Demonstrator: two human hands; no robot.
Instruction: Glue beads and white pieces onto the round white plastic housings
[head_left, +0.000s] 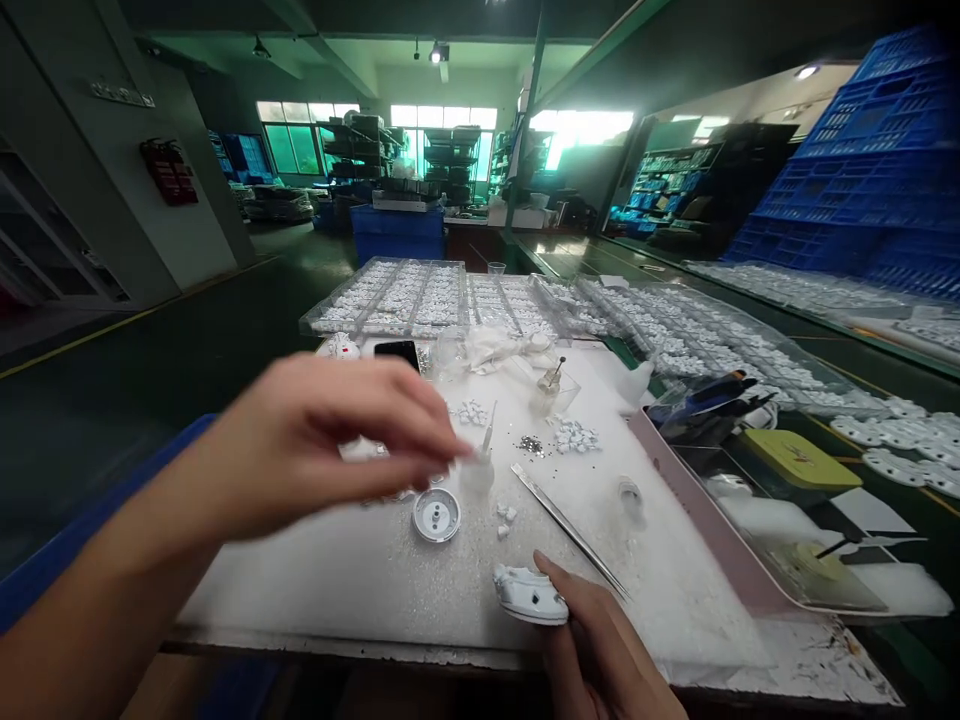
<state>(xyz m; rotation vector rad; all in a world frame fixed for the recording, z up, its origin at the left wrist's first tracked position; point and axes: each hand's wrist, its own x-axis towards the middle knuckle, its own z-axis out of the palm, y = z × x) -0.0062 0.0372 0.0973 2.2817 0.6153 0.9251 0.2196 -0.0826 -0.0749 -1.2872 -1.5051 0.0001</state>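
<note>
My right hand (600,630) grips a round white plastic part (530,594) by its edge, low over the front of the table. My left hand (352,425) is raised over the table, its thumb and fingers near each other but smeared by motion. Whether it holds anything cannot be made out. Just beyond its fingertips stands a small translucent bottle (477,472) with a thin nozzle. A white round housing (436,515) lies open side up below the left hand. Metal tweezers (568,530) lie to the right, near a few small white pieces (505,518).
Small metal parts (532,445) and a heap of white pieces (577,436) lie mid-table, near a glass bottle (547,390). A clear cup (631,498) lies at right. A pink-sided tray (690,510) holds tools. Trays of white parts (412,295) stand behind. A phone (397,353) lies at back left.
</note>
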